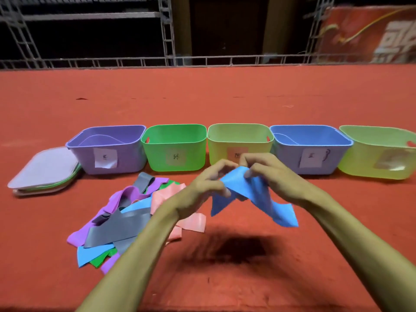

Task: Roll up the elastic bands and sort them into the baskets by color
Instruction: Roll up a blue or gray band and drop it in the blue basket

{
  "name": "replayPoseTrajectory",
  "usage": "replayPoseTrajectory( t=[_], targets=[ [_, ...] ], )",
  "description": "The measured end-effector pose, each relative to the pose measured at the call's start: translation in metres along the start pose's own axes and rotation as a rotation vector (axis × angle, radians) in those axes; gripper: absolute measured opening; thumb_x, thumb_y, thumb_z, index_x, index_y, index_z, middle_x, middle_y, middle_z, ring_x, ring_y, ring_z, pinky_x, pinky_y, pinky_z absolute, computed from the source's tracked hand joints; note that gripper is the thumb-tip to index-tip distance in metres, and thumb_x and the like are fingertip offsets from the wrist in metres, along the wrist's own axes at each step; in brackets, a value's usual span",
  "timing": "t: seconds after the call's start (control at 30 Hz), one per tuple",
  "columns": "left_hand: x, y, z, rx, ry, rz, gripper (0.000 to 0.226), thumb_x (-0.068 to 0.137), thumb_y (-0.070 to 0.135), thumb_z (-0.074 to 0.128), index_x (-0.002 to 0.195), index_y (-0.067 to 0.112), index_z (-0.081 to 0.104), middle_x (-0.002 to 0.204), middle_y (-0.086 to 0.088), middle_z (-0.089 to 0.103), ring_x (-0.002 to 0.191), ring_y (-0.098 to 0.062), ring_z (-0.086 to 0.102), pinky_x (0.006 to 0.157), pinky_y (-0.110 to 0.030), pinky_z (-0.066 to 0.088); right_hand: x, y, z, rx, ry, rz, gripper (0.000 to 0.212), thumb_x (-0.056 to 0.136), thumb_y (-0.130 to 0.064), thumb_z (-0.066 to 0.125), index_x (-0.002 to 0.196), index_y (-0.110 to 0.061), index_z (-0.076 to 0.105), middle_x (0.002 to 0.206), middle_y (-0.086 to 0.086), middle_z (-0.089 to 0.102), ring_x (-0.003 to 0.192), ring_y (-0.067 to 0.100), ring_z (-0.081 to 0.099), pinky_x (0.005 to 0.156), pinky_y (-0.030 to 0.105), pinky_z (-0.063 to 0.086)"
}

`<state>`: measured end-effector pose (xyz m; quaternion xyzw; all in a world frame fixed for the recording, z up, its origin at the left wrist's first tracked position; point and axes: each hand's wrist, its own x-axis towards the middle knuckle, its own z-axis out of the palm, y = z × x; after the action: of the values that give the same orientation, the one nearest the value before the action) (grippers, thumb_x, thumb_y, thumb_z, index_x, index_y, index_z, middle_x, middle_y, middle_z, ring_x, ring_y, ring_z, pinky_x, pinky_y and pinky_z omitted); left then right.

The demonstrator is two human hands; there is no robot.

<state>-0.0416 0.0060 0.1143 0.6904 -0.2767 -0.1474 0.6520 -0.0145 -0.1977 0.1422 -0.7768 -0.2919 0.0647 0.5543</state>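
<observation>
Left hand [206, 184] and right hand [266, 176] both pinched the blue band [252, 194] at its top fold, mid-frame, held above the floor in front of the baskets [175, 149]. Band looked thin, soft, floppy, stretchy; best gripped at one end to roll. Long axis ran left-right, both ends drooping down.

Left hand [202, 188] and right hand [272, 176] meet, fingers [254, 157] pinching.

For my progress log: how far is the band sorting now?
Done: little; a curved shape, perhaps a band, shows inside the purple basket and the blue basket. In hand: the left hand and right hand hold a blue band, not yet rolled. Left: the mixed pile of bands lies unsorted.
</observation>
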Motion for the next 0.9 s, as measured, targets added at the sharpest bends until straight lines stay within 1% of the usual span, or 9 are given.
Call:
replayPoseTrajectory(
  t=[0.13, 0.23, 0.33, 0.37, 0.43, 0.53, 0.7, 0.8, 0.9],
  targets=[
    [0.026, 0.008, 0.004, -0.076, -0.073, -0.058, 0.057, 0.072, 0.029, 0.073, 0.119, 0.001, 0.057, 0.098, -0.013, 0.061, 0.085, -0.025, 0.056, 0.073, -0.037, 0.044, -0.011, -0.02, -0.03, 0.167, 0.0, 0.037, 0.008, 0.077, -0.009, 0.048, 0.072, -0.005, 0.044, 0.056, 0.007, 0.054, 0.048, 0.015, 0.054, 0.047, 0.02, 0.044],
    [0.033, 0.003, 0.005, -0.04, -0.132, 0.005, 0.041, 0.075, 0.042, 0.082, 0.103, 0.014, 0.073, 0.086, 0.0, 0.063, 0.076, -0.012, 0.056, 0.071, -0.027, 0.046, -0.017, -0.017, -0.052, 0.138, -0.002, 0.063, 0.008, 0.079, -0.01, 0.05, 0.078, -0.002, 0.05, 0.064, 0.021, 0.059, 0.049, 0.023, 0.057, 0.046, 0.02, 0.043],
    [0.037, 0.005, 0.003, -0.061, -0.037, -0.017, 0.08, 0.068, 0.038, 0.089, 0.113, -0.019, 0.054, 0.081, -0.001, 0.062, 0.072, -0.013, 0.058, 0.067, -0.024, 0.051, -0.023, -0.01, -0.068, 0.043, -0.012, 0.087, 0.006, 0.08, -0.012, 0.056, 0.076, -0.009, 0.052, 0.063, 0.002, 0.055, 0.051, 0.008, 0.045, 0.046, 0.016, 0.033],
    [0.038, 0.006, 0.001, -0.059, -0.012, -0.016, 0.079, 0.068, 0.031, 0.085, 0.116, -0.021, 0.051, 0.083, -0.004, 0.064, 0.074, -0.016, 0.059, 0.067, -0.026, 0.053, -0.025, -0.007, -0.071, 0.031, -0.036, 0.087, 0.007, 0.081, -0.012, 0.059, 0.077, -0.011, 0.054, 0.062, -0.006, 0.053, 0.052, 0.004, 0.043, 0.047, 0.014, 0.031],
    [0.038, 0.009, 0.001, -0.054, -0.008, -0.031, 0.071, 0.068, 0.027, 0.078, 0.119, -0.015, 0.055, 0.086, -0.009, 0.067, 0.075, -0.019, 0.063, 0.061, -0.026, 0.052, -0.028, -0.003, -0.076, 0.044, -0.074, 0.081, 0.007, 0.084, -0.012, 0.065, 0.082, -0.01, 0.059, 0.069, -0.003, 0.055, 0.06, 0.009, 0.046, 0.053, 0.017, 0.033],
    [0.032, 0.009, -0.003, -0.147, -0.021, -0.067, 0.076, 0.059, 0.029, 0.093, 0.109, -0.009, 0.051, 0.077, -0.008, 0.057, 0.06, -0.016, 0.054, 0.048, -0.02, 0.041, -0.031, -0.001, -0.084, 0.041, -0.124, 0.06, 0.01, 0.087, -0.009, 0.073, 0.09, -0.007, 0.063, 0.078, 0.013, 0.06, 0.072, 0.022, 0.052, 0.061, 0.032, 0.039],
    [0.025, 0.008, -0.021, -0.322, 0.113, -0.105, 0.069, 0.054, 0.031, 0.101, 0.11, 0.01, 0.065, 0.089, -0.01, 0.056, 0.063, -0.014, 0.055, 0.052, -0.021, 0.048, -0.035, -0.005, -0.097, -0.008, -0.132, 0.076, 0.015, 0.088, 0.001, 0.076, 0.096, -0.005, 0.066, 0.081, 0.002, 0.071, 0.073, 0.013, 0.063, 0.068, 0.024, 0.049],
    [0.025, 0.01, -0.031, -0.181, 0.289, -0.141, 0.065, 0.048, 0.028, 0.101, 0.106, 0.015, 0.075, 0.089, -0.013, 0.06, 0.065, -0.012, 0.058, 0.055, -0.019, 0.052, -0.036, -0.004, -0.106, -0.15, -0.175, 0.157, 0.023, 0.084, -0.004, 0.083, 0.102, -0.004, 0.068, 0.087, 0.013, 0.077, 0.078, 0.021, 0.07, 0.074, 0.036, 0.055],
    [0.021, 0.014, -0.039, -0.068, 0.398, -0.135, 0.072, 0.037, 0.039, 0.103, 0.101, 0.016, 0.08, 0.095, -0.016, 0.072, 0.074, -0.013, 0.066, 0.061, -0.018, 0.055, -0.037, 0.001, -0.112, -0.301, -0.272, 0.259, 0.017, 0.083, -0.015, 0.086, 0.089, -0.008, 0.072, 0.084, 0.012, 0.077, 0.075, 0.02, 0.068, 0.07, 0.041, 0.049]
  ],
)
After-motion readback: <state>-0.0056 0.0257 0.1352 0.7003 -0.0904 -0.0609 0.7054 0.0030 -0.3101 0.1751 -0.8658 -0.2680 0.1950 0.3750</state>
